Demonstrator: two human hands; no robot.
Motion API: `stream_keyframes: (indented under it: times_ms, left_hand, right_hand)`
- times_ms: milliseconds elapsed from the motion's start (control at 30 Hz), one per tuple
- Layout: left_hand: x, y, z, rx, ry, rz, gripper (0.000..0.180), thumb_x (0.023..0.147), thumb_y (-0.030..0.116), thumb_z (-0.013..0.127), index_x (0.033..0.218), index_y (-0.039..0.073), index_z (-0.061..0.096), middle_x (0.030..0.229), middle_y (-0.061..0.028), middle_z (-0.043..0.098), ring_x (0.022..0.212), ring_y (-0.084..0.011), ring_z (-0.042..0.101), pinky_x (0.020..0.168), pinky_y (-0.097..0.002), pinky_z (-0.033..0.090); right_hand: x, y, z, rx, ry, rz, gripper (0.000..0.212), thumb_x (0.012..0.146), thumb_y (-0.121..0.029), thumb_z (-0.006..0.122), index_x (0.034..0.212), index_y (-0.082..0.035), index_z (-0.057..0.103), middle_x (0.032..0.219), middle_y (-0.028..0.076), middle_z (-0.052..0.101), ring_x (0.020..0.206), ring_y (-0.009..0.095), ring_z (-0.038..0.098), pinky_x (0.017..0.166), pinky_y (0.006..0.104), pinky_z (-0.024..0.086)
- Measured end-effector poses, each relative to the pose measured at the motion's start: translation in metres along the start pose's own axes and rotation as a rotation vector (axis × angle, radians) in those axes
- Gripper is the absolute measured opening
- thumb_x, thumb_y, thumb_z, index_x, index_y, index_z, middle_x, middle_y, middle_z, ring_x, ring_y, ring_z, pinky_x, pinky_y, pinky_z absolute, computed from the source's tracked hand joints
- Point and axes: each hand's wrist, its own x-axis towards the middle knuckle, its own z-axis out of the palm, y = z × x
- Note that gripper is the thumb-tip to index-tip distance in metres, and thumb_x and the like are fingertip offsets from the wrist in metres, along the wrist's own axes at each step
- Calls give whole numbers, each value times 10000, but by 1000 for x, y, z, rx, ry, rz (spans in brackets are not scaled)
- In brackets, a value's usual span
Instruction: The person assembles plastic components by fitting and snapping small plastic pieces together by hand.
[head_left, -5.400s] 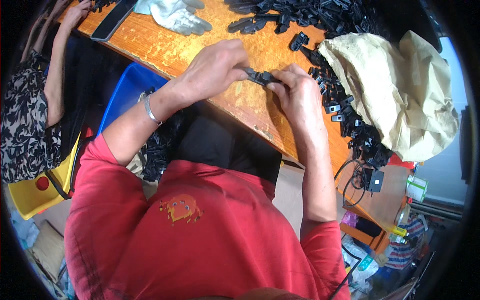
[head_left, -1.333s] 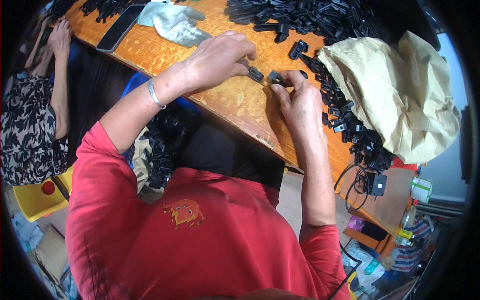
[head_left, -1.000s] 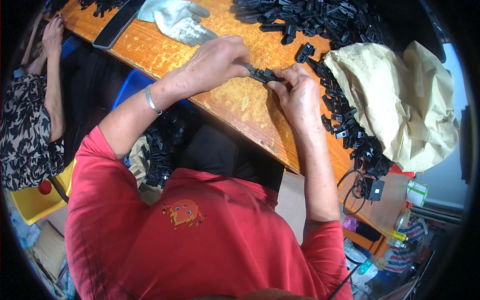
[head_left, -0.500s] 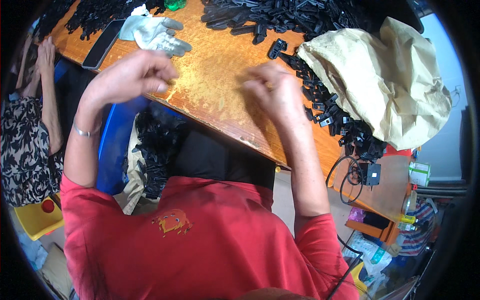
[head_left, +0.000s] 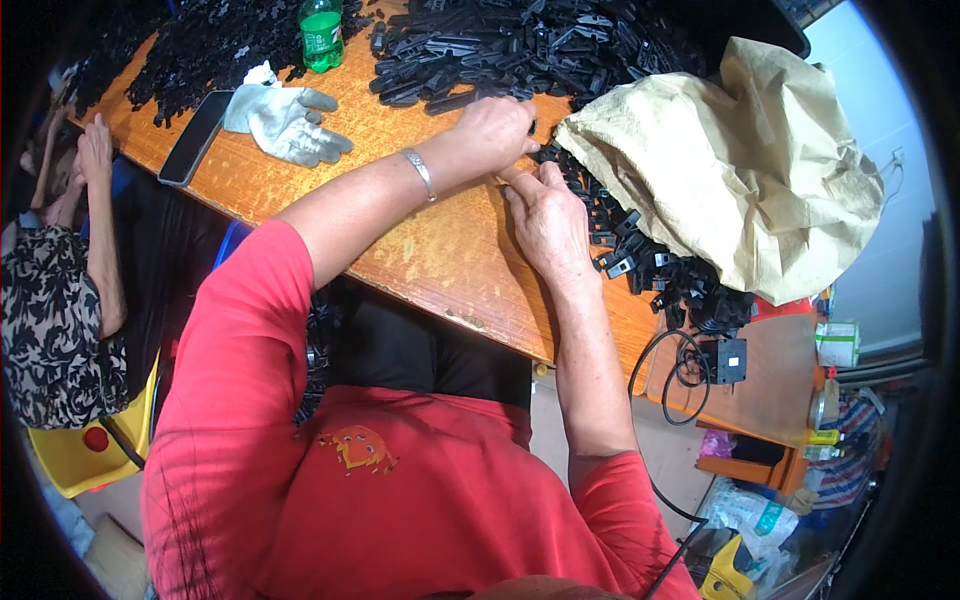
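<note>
My left hand [head_left: 497, 137] reaches across the table to the inner edge of the black parts, fingers curled and closed. A small dark bit of a black plastic part [head_left: 533, 128] shows at its fingertips. Just below it my right hand [head_left: 548, 215] rests low over the wood, its fingers bent and drawn together; whatever they hold is hidden. Another black plastic piece [head_left: 547, 152] lies between the two hands. Beside my right hand runs a row of small black clips [head_left: 622, 250], partly covered by a beige woven sack [head_left: 735, 170].
A large heap of long black parts [head_left: 500, 50] lies at the back of the wooden table [head_left: 430, 260]. To the left are a grey-white glove [head_left: 285, 125], a phone [head_left: 195, 138] and a green bottle [head_left: 322, 40]. A cabled black box [head_left: 722, 360] sits right. Another person's arm [head_left: 100, 215] is at far left.
My left hand has swung right and away from me, to the black parts. My right hand has come down near it. The lone black clip on the wood is now mostly hidden by my hands.
</note>
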Motion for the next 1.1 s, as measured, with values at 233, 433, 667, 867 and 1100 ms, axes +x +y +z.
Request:
stream_keyframes:
  times_ms: [233,433,667,867,1100]
  left_hand:
    - [-25,-24,-16,-524,34,-170,356,976,159,748,1257,-12,611,994,-122,755,964,-226,774,824,-366,627]
    - [-93,-42,-44,-1545,-191,-401,384,1065,130,657,1408,13,530,1106,-144,769,972,-214,789,821,-343,660]
    - [-147,-34,-32,-763,57,-5,427,1043,148,713,1422,29,557,1244,-142,699,1088,-272,685,927,-433,557]
    - [-164,-39,-27,-122,111,203,462,952,167,769,1385,43,666,1284,-148,644,1236,-359,593,1049,-482,489]
    - [-175,-58,-36,-270,252,147,507,908,167,817,1376,47,663,1268,-140,648,1230,-355,609,1033,-476,499]
  right_hand:
    - [-6,5,4,74,-3,-53,150,962,-149,696,1055,-48,754,956,245,737,886,433,745,781,516,595]
    - [-10,-12,-14,-7,-152,-56,168,876,-109,728,1016,-23,759,986,265,707,904,454,741,831,516,600]
    - [-3,-27,-16,23,-125,71,210,953,-188,781,1075,-22,740,951,262,763,888,443,757,809,522,590]
    - [-4,-32,-7,266,-16,67,229,939,-173,816,1086,-8,760,984,200,760,837,366,753,774,457,584]
    - [-1,-47,6,305,-27,7,236,874,-118,869,1081,-18,816,921,138,690,738,262,703,710,392,562]
